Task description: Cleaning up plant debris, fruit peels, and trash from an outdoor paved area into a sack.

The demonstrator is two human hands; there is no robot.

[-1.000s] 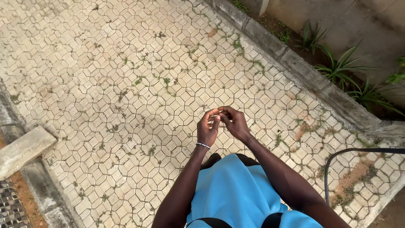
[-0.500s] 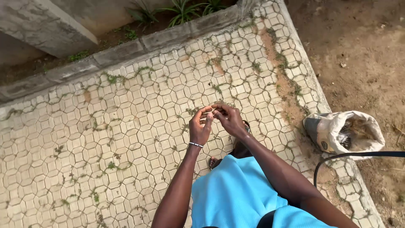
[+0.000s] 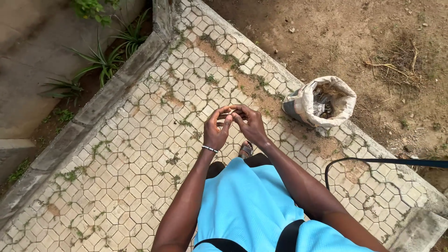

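Matt, rough concrete paving blocks (image 3: pixel 140 154) with weeds in the joints; a coarse woven plastic sack (image 3: pixel 322 100), dull and crumpled; smooth blue cloth garment (image 3: pixel 247 200); a beaded bracelet (image 3: pixel 210 149), slightly glossy; bare dry soil (image 3: pixel 336 32)

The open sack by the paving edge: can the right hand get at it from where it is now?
Probably not without stepping or bending. The sack sits on the ground to the right, while the right hand is raised in front of the body, fingertips meeting the left hand. Nothing blocks the path; the gap is the obstacle.
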